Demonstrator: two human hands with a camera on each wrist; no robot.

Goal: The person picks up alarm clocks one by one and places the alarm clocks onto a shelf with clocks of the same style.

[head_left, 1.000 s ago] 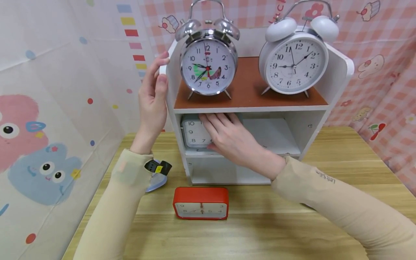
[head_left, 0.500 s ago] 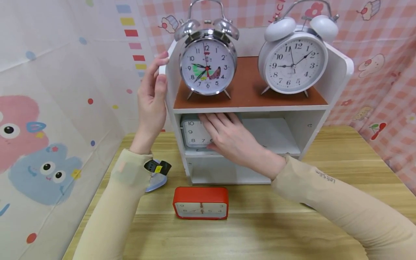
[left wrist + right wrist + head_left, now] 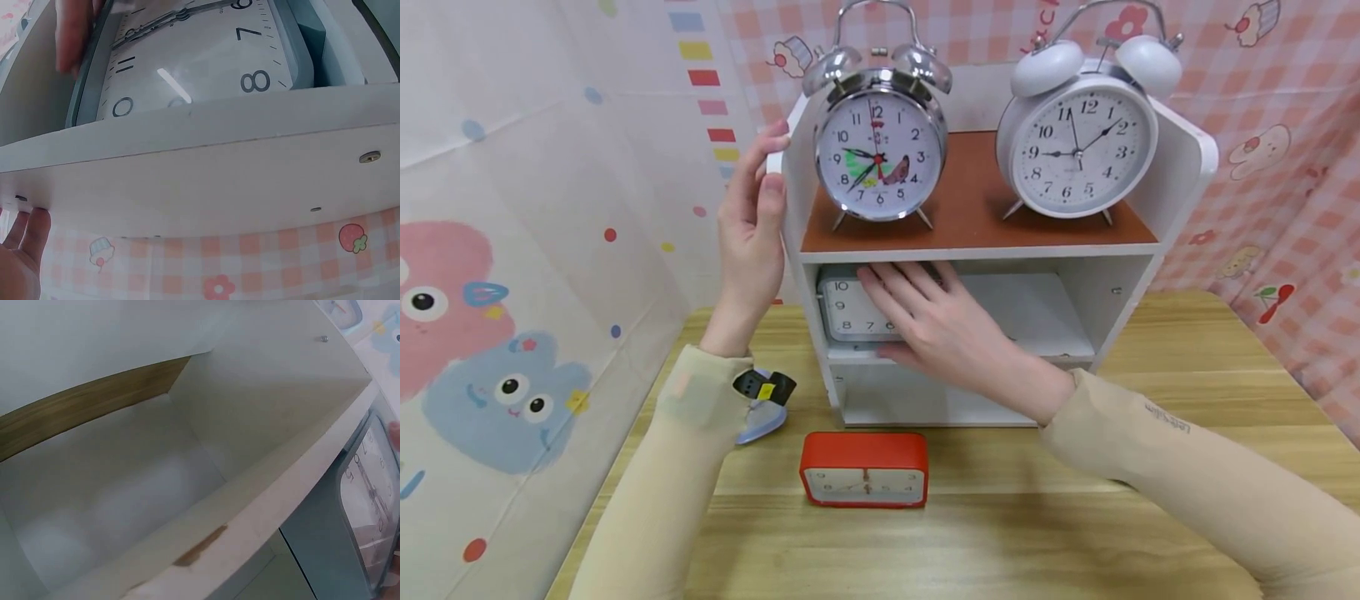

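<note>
A pale blue-grey rectangular alarm clock [image 3: 847, 308] stands upright at the left of the middle compartment in a white shelf unit [image 3: 977, 252]. My right hand [image 3: 943, 325] is over its right half with the fingers extended, the thumb low by the shelf edge. Part of the dial [image 3: 187, 69] shows in the left wrist view, with fingers beside its top edge. In the right wrist view the clock's face [image 3: 372, 506] is at the right. My left hand [image 3: 752, 225] touches the unit's left side panel near the top, thumb at the front edge.
A silver twin-bell clock [image 3: 880, 154] and a white twin-bell clock [image 3: 1082, 150] stand on the brown top shelf [image 3: 973, 192]. A red rectangular clock [image 3: 865, 467] stands on the wooden table [image 3: 1000, 533] in front. A pale blue object [image 3: 762, 421] lies partly behind my left wrist.
My right hand and forearm have shifted slightly to the right, with the fingers more spread across the clock's front. The clock and my left hand have stayed in place.
</note>
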